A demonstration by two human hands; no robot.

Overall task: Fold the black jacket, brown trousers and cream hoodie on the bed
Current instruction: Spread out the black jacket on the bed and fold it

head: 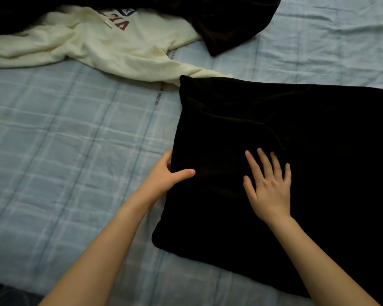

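A very dark garment (296, 151), folded into a flat block, lies on the right half of the bed; I cannot tell if it is the black jacket or the brown trousers. My left hand (166, 171) grips its left edge, thumb on top and fingers tucked under. My right hand (268, 182) lies flat on its top with fingers spread. The cream hoodie (111, 47) sprawls unfolded at the back left, red lettering showing. Another dark garment (230, 23) lies crumpled at the back, partly over the hoodie.
The bed wears a pale blue checked sheet (64, 140), with bare sheet at the left and front of the folded block. Wrinkled sheet stretches to the back right. The bed's front edge shows at the bottom left corner.
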